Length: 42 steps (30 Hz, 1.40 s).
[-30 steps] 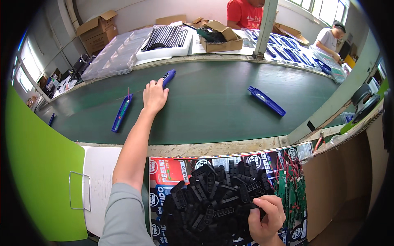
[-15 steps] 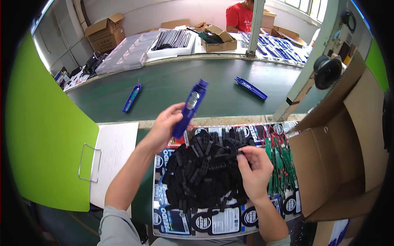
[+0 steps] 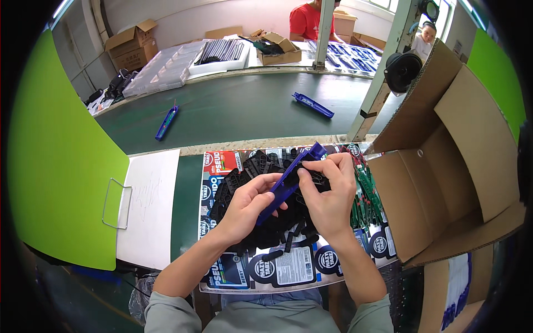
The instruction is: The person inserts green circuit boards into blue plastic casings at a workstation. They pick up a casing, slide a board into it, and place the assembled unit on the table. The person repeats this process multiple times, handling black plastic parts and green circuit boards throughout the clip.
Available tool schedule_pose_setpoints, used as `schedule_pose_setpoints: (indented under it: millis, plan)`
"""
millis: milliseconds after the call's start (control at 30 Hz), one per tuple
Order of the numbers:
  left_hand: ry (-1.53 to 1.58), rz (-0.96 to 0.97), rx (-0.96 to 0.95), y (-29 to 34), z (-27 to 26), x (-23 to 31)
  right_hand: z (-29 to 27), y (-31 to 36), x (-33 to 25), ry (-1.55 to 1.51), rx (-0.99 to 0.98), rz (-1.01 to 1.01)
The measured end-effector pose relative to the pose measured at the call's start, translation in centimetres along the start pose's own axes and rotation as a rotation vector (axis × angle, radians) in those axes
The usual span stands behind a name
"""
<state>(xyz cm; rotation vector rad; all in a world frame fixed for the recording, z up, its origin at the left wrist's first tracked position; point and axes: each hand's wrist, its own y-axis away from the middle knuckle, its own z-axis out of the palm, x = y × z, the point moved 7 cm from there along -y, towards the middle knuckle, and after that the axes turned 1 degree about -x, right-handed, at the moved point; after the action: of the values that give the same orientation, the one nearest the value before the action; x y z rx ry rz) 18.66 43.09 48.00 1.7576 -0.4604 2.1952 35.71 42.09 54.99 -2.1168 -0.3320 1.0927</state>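
Note:
My left hand (image 3: pixel 247 206) grips a long blue plastic shell (image 3: pixel 284 190) by its lower half, tilted with its far end up to the right. My right hand (image 3: pixel 332 194) is at the shell's upper part, thumb and fingertips pinched together. What they pinch looks like a small black plastic part, mostly hidden by the fingers. Both hands are over a heap of black plastic parts (image 3: pixel 261 165) on a board covered with printed packaging (image 3: pixel 294 272). Right of the heap lie green circuit boards (image 3: pixel 366 194) with red wires.
A green conveyor belt (image 3: pixel 233 108) crosses ahead, carrying two blue shells, one left (image 3: pixel 166 123) and one right (image 3: pixel 313 105). An open cardboard box (image 3: pixel 427 205) stands at right beside a metal post (image 3: pixel 372 100). Left are a white sheet (image 3: pixel 149 211) and green panel (image 3: pixel 66 166). Two people are beyond the belt.
The blue shell has come down and nearer in my left hand, turning its hollow side into view. My right hand has moved from the heap to the shell. The view has shifted.

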Motion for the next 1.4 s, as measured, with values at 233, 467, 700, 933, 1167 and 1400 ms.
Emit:
schedule_pose_setpoints:
  millis: [233, 467, 700, 933, 1167, 1400]
  plan:
    - [-0.281, 0.037, 0.261, 0.2, 0.6, 0.3, -0.5, 1.6, -1.0, 0.194, 0.052, -0.098]
    - [-0.748, 0.381, 0.328, 1.0, 1.6, 3.5, -1.5, 1.9, 1.9, -0.083, 0.043, 0.271]
    - [-0.436, 0.158, 0.356, 0.2, -1.9, 0.5, -2.7, 1.4, 4.9, -0.228, -0.198, 0.257]
    - [-0.231, 0.181, 0.461, 0.8, -7.5, -1.3, -7.9, 1.3, 13.7, 0.446, -0.331, 0.262]
    - [-0.184, 0.169, 0.468, 1.2, -7.4, -1.5, -7.6, 1.6, 14.7, 0.498, -0.435, 0.321]
    - [0.032, 0.097, 0.402, 1.4, -6.6, -2.0, -9.3, -1.2, 5.1, 0.565, -0.091, -0.069]
